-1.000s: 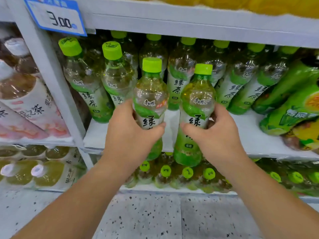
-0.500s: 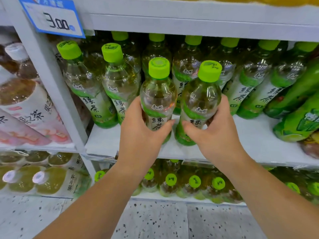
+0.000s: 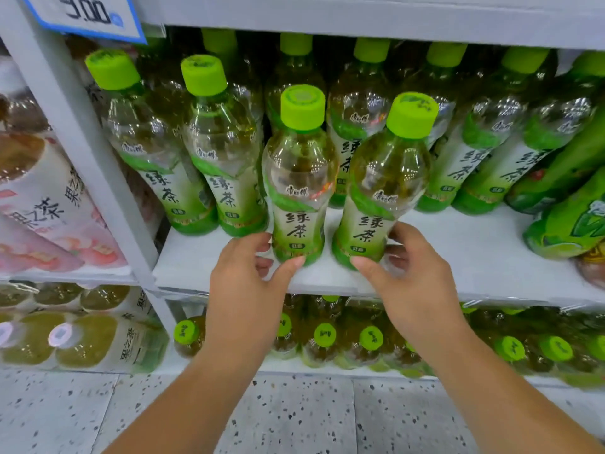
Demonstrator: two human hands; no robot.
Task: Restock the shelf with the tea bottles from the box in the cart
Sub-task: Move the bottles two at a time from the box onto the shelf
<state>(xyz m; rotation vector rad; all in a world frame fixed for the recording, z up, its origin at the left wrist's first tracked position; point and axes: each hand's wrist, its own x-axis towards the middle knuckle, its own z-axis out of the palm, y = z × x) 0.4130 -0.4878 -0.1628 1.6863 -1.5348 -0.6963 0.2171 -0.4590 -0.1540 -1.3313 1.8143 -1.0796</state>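
**Hands are holding two upright bottles low**

The left hand (image 3: 242,276) is gripping the left tea bottle (image 3: 299,194) at its base, the right hand (image 3: 419,280) the right tea bottle (image 3: 383,198). Both are standing upright just ahead, near the shelf (image 3: 465,260) front edge.

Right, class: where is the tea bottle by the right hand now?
Head view: the tea bottle stands at the white shelf front, right of the other front bottle, the right hand around its base.

Bare forearms (image 3: 196,388) reach forward side by side. The left grip (image 3: 242,273) curls thumb and fingers round the base of a clear plastic green-capped tea bottle (image 3: 299,178); the right grip (image 3: 415,273) likewise clasps the neighbouring bottle (image 3: 383,191).
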